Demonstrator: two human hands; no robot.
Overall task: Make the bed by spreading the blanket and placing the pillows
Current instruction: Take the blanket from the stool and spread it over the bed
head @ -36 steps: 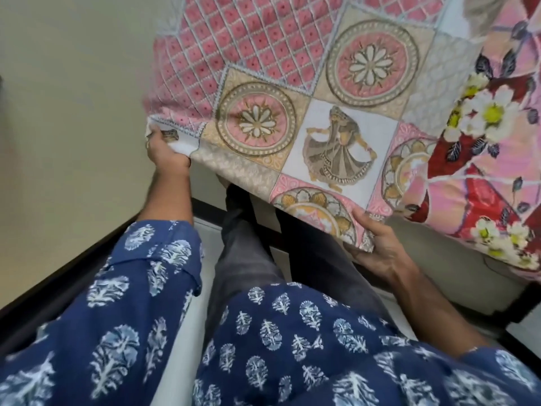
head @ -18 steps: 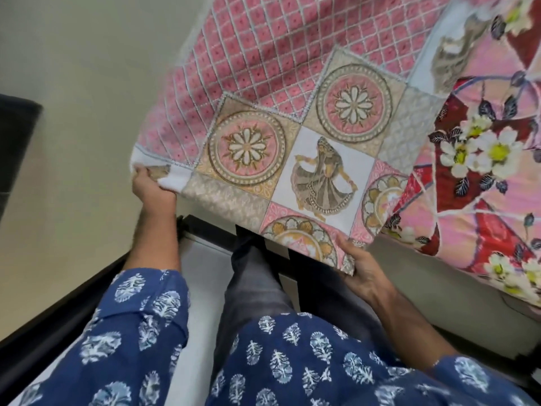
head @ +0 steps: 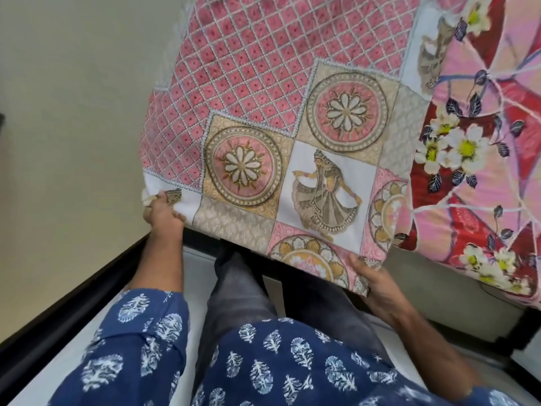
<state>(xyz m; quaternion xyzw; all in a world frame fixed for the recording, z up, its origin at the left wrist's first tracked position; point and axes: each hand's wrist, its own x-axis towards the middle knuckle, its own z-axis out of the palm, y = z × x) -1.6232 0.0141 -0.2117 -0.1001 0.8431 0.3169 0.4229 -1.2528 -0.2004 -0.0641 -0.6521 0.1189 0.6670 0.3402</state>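
**A:** So, grip status?

**B:** Both hands on the blanket (head: 281, 159). My left hand (head: 164, 213) pinches the near left corner, thumb on top, fingers curled under the hem. My right hand (head: 371, 284) grips the near right corner, fingers hidden beneath the cloth, thumb over the edge. Neither hand has slack; the hem between them is taut.

**A:** Where's the blanket relative to the bed?

**B:** Held up off it, in front of my legs. From my hands it runs up and away. Its right edge overlaps the left edge of the floral bedsheet (head: 480, 183) on the mattress; whether they touch there I cannot tell. The far end is out of view.

**A:** Axis?

**B:** The held hem runs left to right, tilted: left corner higher and farther out, right corner lower and closer to my body. I judge the long axis runs away from me, square to that hem, but with the far end unseen that's a guess.

**A:** What does the next move turn on?

**B:** The bed lies to my right. The right hand is nearer, so I'd expect it to lead across while the left follows. Spreading is barely begun. No pillows in view.
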